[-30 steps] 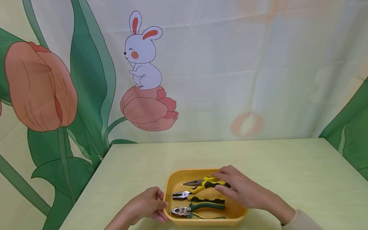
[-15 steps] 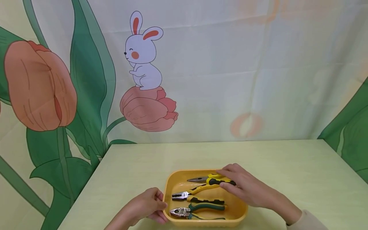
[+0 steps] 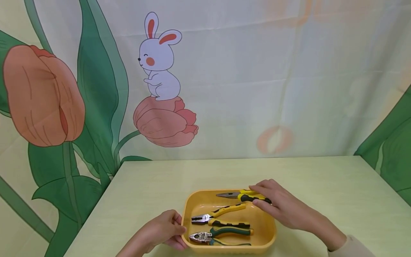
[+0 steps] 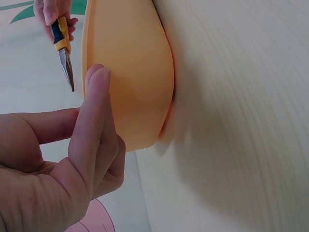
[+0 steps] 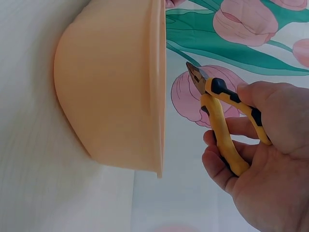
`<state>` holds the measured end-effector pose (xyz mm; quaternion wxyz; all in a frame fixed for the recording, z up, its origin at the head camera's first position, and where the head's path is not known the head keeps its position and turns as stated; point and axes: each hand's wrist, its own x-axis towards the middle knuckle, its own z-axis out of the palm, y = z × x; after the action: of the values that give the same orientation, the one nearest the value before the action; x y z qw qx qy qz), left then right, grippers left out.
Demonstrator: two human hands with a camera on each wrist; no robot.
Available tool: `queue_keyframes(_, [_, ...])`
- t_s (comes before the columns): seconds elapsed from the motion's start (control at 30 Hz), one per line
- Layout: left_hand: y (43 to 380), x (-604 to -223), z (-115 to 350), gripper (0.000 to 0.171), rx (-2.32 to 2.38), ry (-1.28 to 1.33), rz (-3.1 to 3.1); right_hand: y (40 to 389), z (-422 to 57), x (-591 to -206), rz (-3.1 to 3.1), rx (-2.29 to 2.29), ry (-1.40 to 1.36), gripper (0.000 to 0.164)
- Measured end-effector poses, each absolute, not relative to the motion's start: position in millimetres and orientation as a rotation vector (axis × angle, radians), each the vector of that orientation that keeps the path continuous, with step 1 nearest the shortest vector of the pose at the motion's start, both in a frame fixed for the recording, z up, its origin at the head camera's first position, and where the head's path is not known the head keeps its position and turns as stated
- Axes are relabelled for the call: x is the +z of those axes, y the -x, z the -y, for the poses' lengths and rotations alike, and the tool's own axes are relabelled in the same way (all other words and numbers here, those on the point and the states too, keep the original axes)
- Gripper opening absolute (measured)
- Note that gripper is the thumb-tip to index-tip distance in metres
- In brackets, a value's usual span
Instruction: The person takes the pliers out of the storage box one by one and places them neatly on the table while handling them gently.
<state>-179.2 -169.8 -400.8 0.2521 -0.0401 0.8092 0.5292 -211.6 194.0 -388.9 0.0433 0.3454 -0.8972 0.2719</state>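
Note:
My right hand grips long-nose pliers by their yellow and black handles, above the far right part of a yellow plastic bin. In the right wrist view the pliers are clear of the rim, handles spread. My left hand pinches the bin's left wall, thumb at the rim and fingers outside. Inside lie yellow-and-black combination pliers in the middle and green-and-yellow combination pliers along the near side, both with jaws to the left.
The bin stands near the front of a pale table. Behind the table hangs a cloth backdrop printed with tulips and a rabbit.
My right hand has moved right and slightly away, taking the long-nose pliers off the spot above the middle pliers. The left hand and the bin have stayed almost still.

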Motion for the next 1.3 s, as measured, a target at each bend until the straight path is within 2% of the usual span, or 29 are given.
queue_keyframes(1.3, [179, -399, 169, 0.015, 1.441, 0.129, -2.182, 209, -247, -365, 2.678, 0.757, -0.809, 0.041])
